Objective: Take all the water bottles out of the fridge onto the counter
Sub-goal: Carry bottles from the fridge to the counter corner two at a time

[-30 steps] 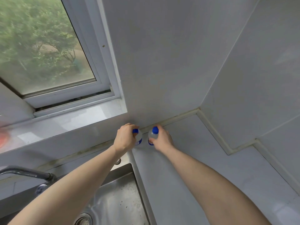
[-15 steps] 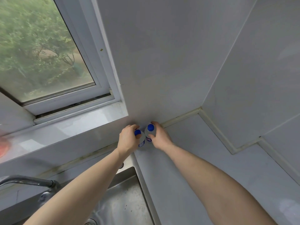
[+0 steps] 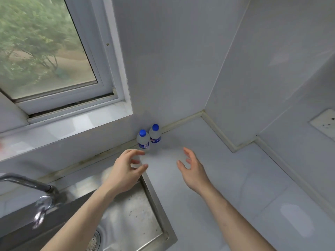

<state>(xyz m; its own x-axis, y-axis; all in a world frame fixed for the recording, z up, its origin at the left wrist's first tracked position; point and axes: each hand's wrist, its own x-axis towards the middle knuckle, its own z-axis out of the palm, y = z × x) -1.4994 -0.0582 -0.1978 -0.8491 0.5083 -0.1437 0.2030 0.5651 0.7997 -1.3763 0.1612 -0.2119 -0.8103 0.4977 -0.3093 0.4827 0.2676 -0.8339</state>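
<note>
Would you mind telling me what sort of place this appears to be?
Most likely a home kitchen: a stainless steel sink with a metal tap, a pale tiled counter, and tiled walls beside a window.

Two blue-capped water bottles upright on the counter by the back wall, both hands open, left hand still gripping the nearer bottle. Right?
Not quite. In the head view the left hand grips nothing: it is open and clear of the nearer bottle. The rest holds: both water bottles, the other at, stand upright on the counter by the back wall, and the right hand is open.

2 bottles stand against the wall; counter before them lies open
</note>
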